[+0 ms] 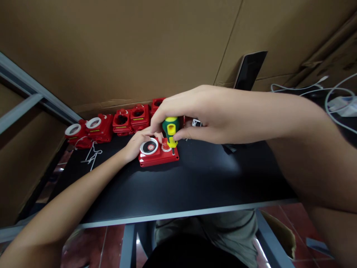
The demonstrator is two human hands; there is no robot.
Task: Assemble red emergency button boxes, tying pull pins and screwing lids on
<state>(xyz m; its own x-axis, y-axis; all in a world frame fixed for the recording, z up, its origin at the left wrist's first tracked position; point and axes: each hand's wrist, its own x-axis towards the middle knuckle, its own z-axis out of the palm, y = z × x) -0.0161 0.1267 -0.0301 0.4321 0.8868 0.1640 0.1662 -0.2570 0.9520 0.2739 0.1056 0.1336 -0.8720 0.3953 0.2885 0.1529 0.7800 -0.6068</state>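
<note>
A red box-shaped unit (158, 159) lies on the black tabletop, with a white ring around a dark round face and a small clear-red dome. My left hand (136, 145) grips the unit at its left and far side, the fingers partly hidden behind it. In my right hand (189, 111) is a screwdriver (171, 128) with a green and yellow handle, held upright from above. Its short shaft points down at the unit's right side, near the corner. The fingers of the right hand are closed around the handle.
Several red housings (139, 116) stand in a row along the cardboard wall, two with white rings (94, 123). White string (94, 154) lies at the left. A phone-like dark slab (251, 69) leans at the back. White cables (325, 89) lie at the right.
</note>
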